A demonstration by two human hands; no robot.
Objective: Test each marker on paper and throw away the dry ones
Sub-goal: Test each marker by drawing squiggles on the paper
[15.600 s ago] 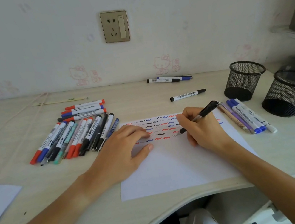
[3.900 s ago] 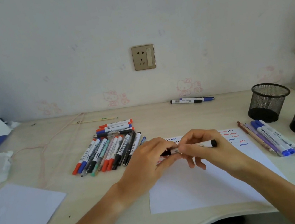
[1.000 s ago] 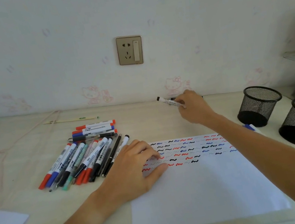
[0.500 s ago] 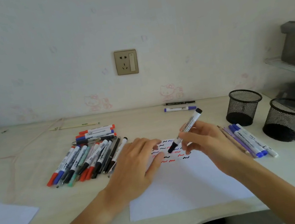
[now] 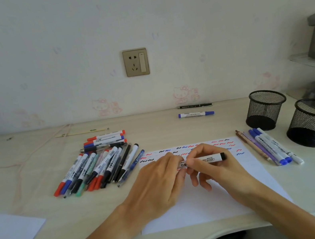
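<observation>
Over the paper near the tabletop's front edge, both hands hold one black marker level: left hand pinches the cap end, right hand grips the barrel. Judgement: pull the cap straight off, barrel steady, then scribble below the existing squiggles.

Soft, even daylight fills the scene, moderately bright, with a cool cast on the wall. Shadows are faint: a pale one lies under the hands on the paper, darker ones inside the mesh cups. No glare shows. The wide lens bows the worktop edge. Detail is slightly soft overall, softest at the corners.
</observation>
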